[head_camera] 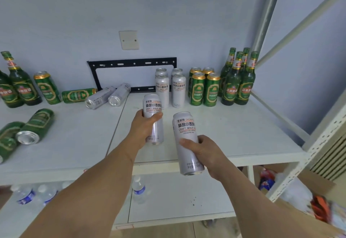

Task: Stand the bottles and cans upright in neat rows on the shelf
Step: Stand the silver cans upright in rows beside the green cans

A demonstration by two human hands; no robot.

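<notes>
My left hand (143, 127) grips a tall white wheat-beer can (152, 104) upright above the white shelf (234, 131). My right hand (204, 153) holds a second white can (185, 125), also upright, nearer the shelf's front edge. At the back right, white cans (178, 89), green cans (204, 89) and green bottles (237, 80) stand in rows. On the left, two white cans (107, 96) and a green can (77, 95) lie on their sides. More green cans (35, 125) lie near the left edge. One green can (47, 88) and green bottles (17, 84) stand at the far left.
A black metal bracket (131, 63) leans against the wall behind the cans. A lower shelf (177, 200) holds water bottles (138, 189). A perforated shelf post (307, 155) rises at the right, with a cardboard box of packets (309, 198) beyond it.
</notes>
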